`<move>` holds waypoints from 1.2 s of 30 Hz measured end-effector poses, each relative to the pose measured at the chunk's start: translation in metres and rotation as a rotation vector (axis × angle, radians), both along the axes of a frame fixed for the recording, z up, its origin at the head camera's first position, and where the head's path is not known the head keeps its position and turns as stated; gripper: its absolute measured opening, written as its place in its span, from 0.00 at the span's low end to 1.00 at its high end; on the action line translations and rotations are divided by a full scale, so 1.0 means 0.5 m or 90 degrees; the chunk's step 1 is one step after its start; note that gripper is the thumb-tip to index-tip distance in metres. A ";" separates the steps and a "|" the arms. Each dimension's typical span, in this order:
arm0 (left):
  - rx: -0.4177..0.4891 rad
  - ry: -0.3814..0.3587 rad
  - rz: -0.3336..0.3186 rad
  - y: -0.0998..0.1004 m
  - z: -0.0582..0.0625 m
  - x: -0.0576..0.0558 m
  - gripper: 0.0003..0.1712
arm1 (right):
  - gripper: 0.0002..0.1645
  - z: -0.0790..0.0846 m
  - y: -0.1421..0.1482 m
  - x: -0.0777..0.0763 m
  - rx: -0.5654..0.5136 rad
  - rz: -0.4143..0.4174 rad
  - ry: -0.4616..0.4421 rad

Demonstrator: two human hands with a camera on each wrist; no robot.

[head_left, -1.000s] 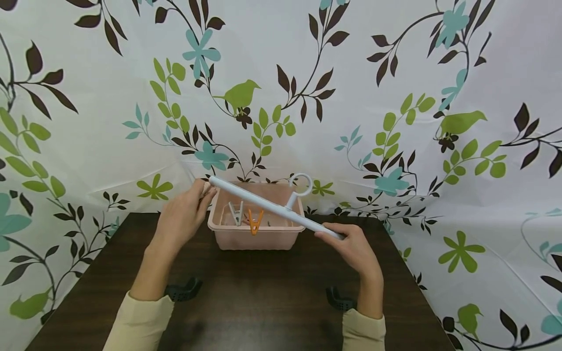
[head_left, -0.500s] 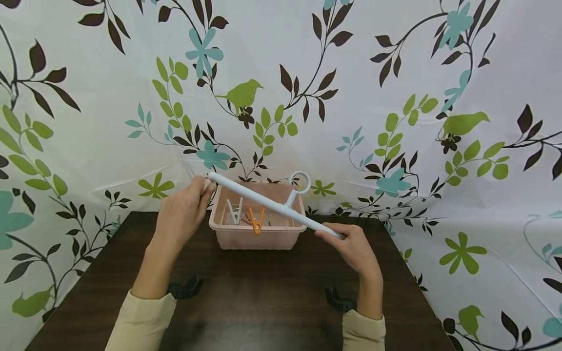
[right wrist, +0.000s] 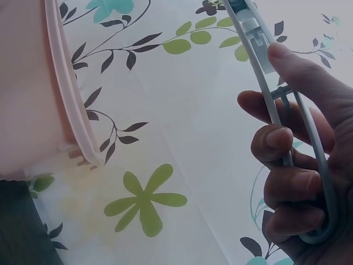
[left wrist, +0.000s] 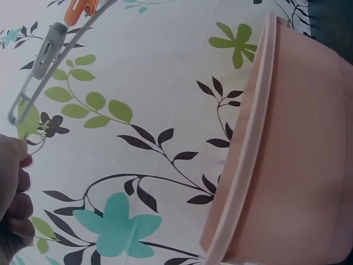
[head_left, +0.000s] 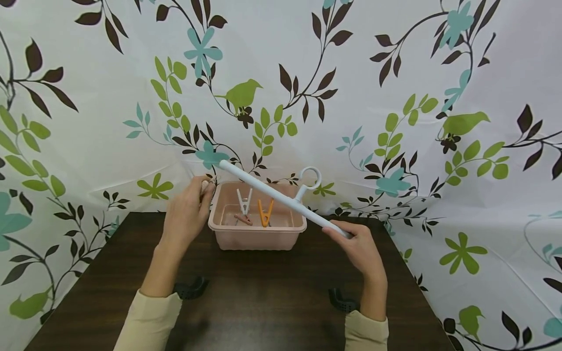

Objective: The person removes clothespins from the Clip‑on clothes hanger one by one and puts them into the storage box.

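Observation:
A pale blue hanger (head_left: 263,186) with a ring hook slants above the pink bin (head_left: 254,234). My right hand (head_left: 362,248) grips its right end, with fingers curled round the bar and thumb along it in the right wrist view. A white clothespin (head_left: 244,204) and an orange clothespin (head_left: 265,213) hang from the hanger's lower bar. Apart from the hanger's left end, my left hand (head_left: 186,209) has curled fingers and pinches a small pale thing, too small to name. A reddish clothespin (head_left: 243,220) appears inside the bin.
The bin stands at the back of a dark wooden table (head_left: 268,302). A white cloth backdrop (head_left: 307,146) printed with leaves and birds rises behind and beside it. Black wrist mounts (head_left: 191,288) show at both wrists.
The hanger has shifted up and right, and its clothespins have moved with it. A gap has opened between the hanger's left end and my left hand, which has moved slightly right.

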State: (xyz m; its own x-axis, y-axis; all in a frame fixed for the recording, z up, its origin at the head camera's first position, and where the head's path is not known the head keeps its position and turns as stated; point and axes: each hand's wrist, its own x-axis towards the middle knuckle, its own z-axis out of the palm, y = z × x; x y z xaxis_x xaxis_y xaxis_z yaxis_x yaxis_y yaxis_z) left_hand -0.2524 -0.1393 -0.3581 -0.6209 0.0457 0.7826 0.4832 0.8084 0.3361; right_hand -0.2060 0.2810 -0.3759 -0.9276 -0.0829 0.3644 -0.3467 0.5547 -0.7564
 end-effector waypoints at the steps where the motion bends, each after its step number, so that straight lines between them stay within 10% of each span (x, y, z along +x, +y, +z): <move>1: -0.001 -0.026 0.000 0.001 -0.002 -0.004 0.15 | 0.17 0.001 0.000 0.000 -0.001 -0.002 0.000; 9: -0.016 -0.226 -0.045 0.013 -0.021 -0.049 0.30 | 0.18 0.010 -0.005 -0.004 0.009 -0.013 0.002; 18: -0.141 -0.260 -0.090 0.063 -0.068 -0.100 0.22 | 0.18 0.008 -0.004 -0.002 0.007 -0.021 -0.004; 29: -0.188 -0.365 -0.100 0.091 -0.078 -0.129 0.21 | 0.18 0.005 -0.005 0.001 0.006 -0.019 -0.009; 36: -0.231 -0.355 -0.099 0.088 -0.080 -0.138 0.19 | 0.17 0.006 -0.011 0.000 0.007 -0.015 -0.014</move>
State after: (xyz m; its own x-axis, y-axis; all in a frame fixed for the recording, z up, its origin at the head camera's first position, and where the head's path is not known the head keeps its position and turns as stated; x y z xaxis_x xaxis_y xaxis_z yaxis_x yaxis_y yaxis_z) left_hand -0.3212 -0.0955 -0.3982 -0.8918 0.3656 0.2664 0.4358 0.8521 0.2897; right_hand -0.2058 0.2756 -0.3730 -0.9373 -0.0648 0.3425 -0.3164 0.5704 -0.7580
